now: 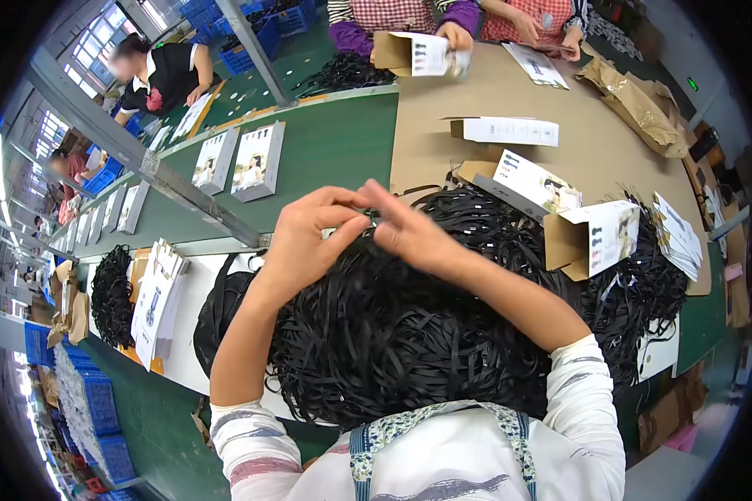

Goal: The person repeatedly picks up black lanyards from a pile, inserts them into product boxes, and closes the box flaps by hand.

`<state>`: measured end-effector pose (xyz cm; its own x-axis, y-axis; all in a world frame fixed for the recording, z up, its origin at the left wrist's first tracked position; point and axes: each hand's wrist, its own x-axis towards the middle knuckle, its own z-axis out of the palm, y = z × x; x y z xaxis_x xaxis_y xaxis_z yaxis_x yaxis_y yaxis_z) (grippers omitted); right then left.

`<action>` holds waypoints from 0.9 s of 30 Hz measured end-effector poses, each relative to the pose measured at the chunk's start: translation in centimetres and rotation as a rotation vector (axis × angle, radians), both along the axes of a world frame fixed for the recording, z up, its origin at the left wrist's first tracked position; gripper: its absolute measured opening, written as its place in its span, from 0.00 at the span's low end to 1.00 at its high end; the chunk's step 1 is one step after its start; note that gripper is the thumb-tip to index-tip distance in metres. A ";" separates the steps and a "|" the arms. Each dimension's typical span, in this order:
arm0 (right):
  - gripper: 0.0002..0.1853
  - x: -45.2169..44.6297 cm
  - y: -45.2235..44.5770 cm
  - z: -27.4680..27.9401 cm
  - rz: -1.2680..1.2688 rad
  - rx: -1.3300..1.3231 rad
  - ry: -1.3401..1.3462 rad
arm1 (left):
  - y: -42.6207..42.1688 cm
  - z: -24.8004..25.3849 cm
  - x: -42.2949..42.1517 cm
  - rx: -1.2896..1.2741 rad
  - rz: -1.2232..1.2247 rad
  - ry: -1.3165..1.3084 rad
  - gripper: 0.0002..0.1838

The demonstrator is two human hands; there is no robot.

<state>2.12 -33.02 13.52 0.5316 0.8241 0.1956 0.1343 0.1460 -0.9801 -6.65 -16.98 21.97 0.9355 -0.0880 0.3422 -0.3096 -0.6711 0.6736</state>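
Observation:
Both hands meet above a large heap of black straps (409, 334). My left hand (317, 238) has its thumb and fingers pinched together near something small and dark, too small to name. My right hand (409, 234) is beside it, its fingers close to the left fingertips and partly blurred; what it holds, if anything, is hidden. Just right of the heap lie an open white box with a printed picture (597, 238) and another open box (535, 184) tilted on the straps.
Co-workers stand across the table, one with a box (426, 54). A flat box (510, 131) lies on the cardboard sheet (434, 100). Closed boxes (257, 161) stand on the green belt behind a metal post (184, 196). Leaflet stacks (154, 305) (677, 234) flank the heap.

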 end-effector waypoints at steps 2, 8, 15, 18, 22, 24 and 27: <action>0.46 -1.2 -0.1 0.5 0.024 0.023 -0.075 | -1.3 0.7 0.7 -0.009 -0.012 -0.039 0.05; 0.35 -0.2 -3.3 0.1 -0.132 -0.027 0.041 | -0.8 -1.3 -0.8 0.407 0.141 0.152 0.14; 0.33 0.0 -6.3 -0.1 -0.202 -0.146 0.134 | -2.4 -9.2 -4.9 0.108 0.132 0.549 0.17; 0.36 -0.7 -6.1 -0.2 -0.186 -0.104 0.025 | -3.1 -8.2 -4.5 -0.055 0.209 0.248 0.08; 0.43 -4.2 -4.9 3.5 -0.077 -0.016 -0.141 | -4.3 -2.8 -2.7 -0.564 0.035 -0.008 0.04; 0.29 -6.7 -4.1 4.9 0.312 -0.086 0.092 | -6.1 2.0 -2.3 -1.153 -0.084 0.142 0.06; 0.13 -11.5 -4.8 7.2 0.670 -0.014 0.311 | -5.0 5.2 -1.4 -1.481 -0.217 0.213 0.10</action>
<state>-9.37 -37.83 20.68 -0.0574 0.9928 0.1051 -0.2633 0.0865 -0.9608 -8.07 -21.95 27.14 0.9921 0.0659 0.1065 -0.1228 0.6781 0.7246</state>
